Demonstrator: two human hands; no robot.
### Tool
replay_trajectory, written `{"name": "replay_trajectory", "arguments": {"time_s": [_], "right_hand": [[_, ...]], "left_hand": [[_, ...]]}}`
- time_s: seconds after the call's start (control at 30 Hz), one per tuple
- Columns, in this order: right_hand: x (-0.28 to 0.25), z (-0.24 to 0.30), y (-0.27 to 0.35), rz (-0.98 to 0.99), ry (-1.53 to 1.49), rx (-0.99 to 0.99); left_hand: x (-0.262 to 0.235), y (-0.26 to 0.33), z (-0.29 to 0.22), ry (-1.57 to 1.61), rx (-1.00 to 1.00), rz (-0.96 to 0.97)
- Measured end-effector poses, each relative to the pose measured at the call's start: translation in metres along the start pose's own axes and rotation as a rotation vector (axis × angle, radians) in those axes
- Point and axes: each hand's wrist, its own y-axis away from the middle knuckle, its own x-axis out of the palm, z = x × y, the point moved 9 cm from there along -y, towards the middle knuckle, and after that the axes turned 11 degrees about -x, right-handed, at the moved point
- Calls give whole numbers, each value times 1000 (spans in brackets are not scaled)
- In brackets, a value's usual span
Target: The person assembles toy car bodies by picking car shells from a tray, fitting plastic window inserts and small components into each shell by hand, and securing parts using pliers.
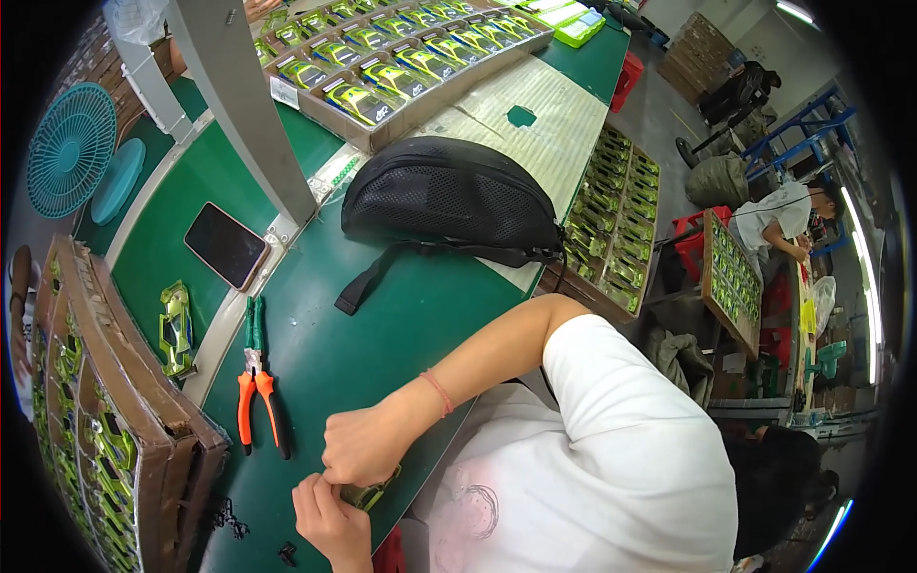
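At the front edge of the green table, my two hands meet over a translucent yellow-green plastic car shell (pixel 368 493), mostly covered by them. My left hand (pixel 331 523) is closed, its fingers curled at the shell's side. Just above it, my right hand (pixel 368 445) is closed with knuckles up, its fingertips meeting the left ones; whatever they pinch is hidden. Left of my hands lie pliers (pixel 258 392) with orange-and-black handles and green-wrapped jaws. Small black parts (pixel 287 553) lie near the table's front.
A black mesh case (pixel 449 199) with a strap sits behind my right forearm. A phone (pixel 226 245) and another green shell (pixel 176 328) lie to the left. Cartons of green shells (pixel 143 430) stand at left, at the back (pixel 368 134) and at right (pixel 611 301). A metal post (pixel 244 105) rises from the table.
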Motion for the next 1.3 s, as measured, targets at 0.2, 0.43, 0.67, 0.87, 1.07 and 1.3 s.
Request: {"name": "replay_trajectory", "arguments": {"time_s": [0.2,0.43,0.67,0.87,1.07,1.3], "right_hand": [[-6,-11,5,44,46,94],[3,0,0,63,286,71],[-15,12,6,-231,-207,19],[-30,14,9,-235,-424,26],[-22,19,3,-172,-447,20],[-9,17,5,-208,-481,56]], "left_hand": [[-3,-7,6,143,-79,11],[-13,12,5,54,-259,-43],[-30,35,45,672,-667,146],[-27,1,18,623,-292,28],[-36,15,14,481,-236,-112],[-33,18,21,508,-214,-144]]}}
